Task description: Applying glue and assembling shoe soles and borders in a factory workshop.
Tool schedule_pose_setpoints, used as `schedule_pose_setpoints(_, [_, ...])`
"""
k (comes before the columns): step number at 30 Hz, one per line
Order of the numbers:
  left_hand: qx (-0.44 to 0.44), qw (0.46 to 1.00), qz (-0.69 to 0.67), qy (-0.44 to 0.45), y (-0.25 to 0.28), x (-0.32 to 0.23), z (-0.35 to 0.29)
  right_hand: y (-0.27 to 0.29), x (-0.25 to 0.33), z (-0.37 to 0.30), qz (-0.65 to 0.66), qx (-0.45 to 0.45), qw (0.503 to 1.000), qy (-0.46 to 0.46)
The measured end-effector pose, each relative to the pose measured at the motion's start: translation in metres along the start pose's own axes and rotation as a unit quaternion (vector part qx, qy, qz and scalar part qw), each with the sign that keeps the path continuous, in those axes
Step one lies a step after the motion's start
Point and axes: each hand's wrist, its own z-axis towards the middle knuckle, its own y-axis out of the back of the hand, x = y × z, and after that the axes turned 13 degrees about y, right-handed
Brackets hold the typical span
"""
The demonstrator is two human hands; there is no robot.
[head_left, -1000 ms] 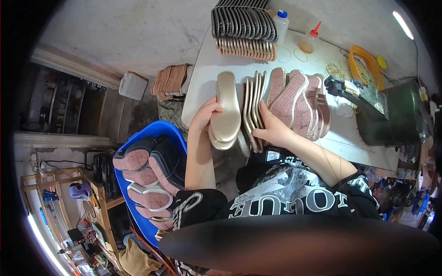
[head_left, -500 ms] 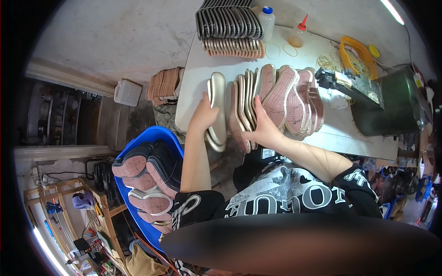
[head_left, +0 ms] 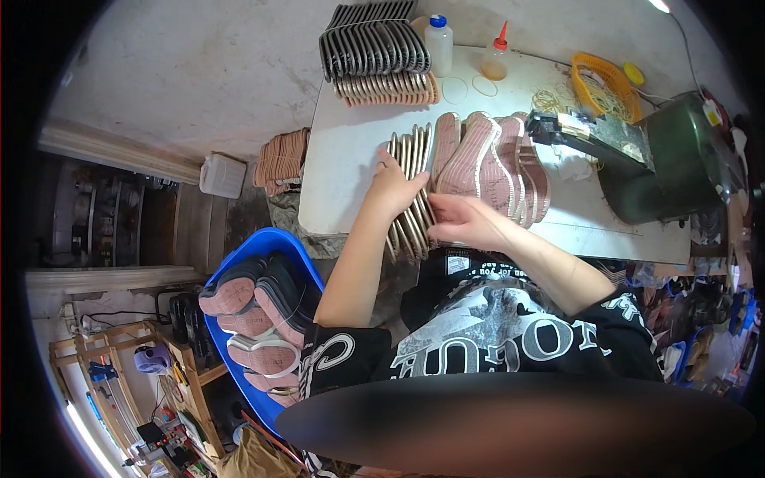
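A row of shoe soles (head_left: pixel 413 167) with shiny pale-gold edges stands on edge, pressed together at the table's near side. My left hand (head_left: pixel 389 190) is closed round the row from its left, fingers over the outer sole. Against the right side of the same row, near its lower end, my right hand (head_left: pixel 472 223) grips with bent fingers; some fingertips are hidden between the soles. Just right of it, more soles (head_left: pixel 474 163) with pinkish patterned faces and light rims lean in an overlapping fan.
Banded dark soles (head_left: pixel 374 48) stand at the back, beside a white bottle (head_left: pixel 439 48) and a red-tipped bottle (head_left: pixel 495 62). A yellow basket (head_left: pixel 586 64) holds rubber bands. A dark green machine (head_left: pixel 661 175) stands right. Left below is a blue tub (head_left: pixel 307 259) of soles.
My left hand has moved right, bringing its separate gold-edged soles against the row. My right hand has drawn its fingers in toward the row's lower end. The view has shifted slightly.
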Motion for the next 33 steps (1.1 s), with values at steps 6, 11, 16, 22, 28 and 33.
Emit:
schedule_pose_setpoints(6, [0.008, 0.999, -0.026, -0.021, 0.009, 0.011, 0.009, 0.04, -0.024, -0.048, -0.538, -0.222, 0.813, -0.018])
schedule_pose_setpoints(11, [-0.081, 0.996, -0.007, -0.035, 0.002, 0.003, 0.002, 0.029, -0.035, -0.036, -0.539, -0.247, 0.805, 0.019])
schedule_pose_setpoints(16, [-0.096, 0.994, -0.019, -0.05, 0.003, 0.009, 0.0, 0.051, -0.011, -0.004, -0.208, -0.221, 0.952, -0.033])
schedule_pose_setpoints(22, [-0.094, 0.993, -0.029, -0.059, 0.002, 0.008, 0.003, 0.037, -0.023, 0.012, -0.182, -0.225, 0.955, 0.059])
schedule_pose_setpoints(28, [-0.107, 0.993, -0.03, -0.034, 0.004, -0.004, -0.01, 0.035, -0.044, 0.017, -0.049, -0.241, 0.968, 0.048])
schedule_pose_setpoints(33, [-0.108, 0.992, -0.034, -0.049, 0.005, 0.001, -0.009, 0.027, -0.023, -0.006, -0.275, -0.113, 0.955, -0.014])
